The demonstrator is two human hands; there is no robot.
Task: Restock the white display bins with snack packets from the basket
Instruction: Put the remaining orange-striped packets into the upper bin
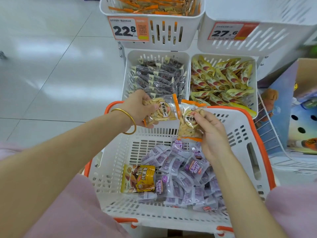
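The left hand [137,109] grips one clear, orange-edged packet [162,112] of pale snacks at its end, and the right hand [212,134] pinches a second packet [189,122] of the same kind between thumb and fingertips. Both packets hang above the far rim of the basket [171,224], just in front of the lower-left bin [154,53]. Purple packets [188,170] and one yellow packet [138,178] are left on the basket floor. The likeliest slip is misplacing: the bin right under the hands holds dark packets [157,78], while the matching orange-edged stock seems to lie in the upper-left bin [192,23] (the one tagged 22.8), so an early release would mix the lines. The film looks slick, and the right hand's light pinch could let its packet slide back into the basket or over its far edge onto the floor.
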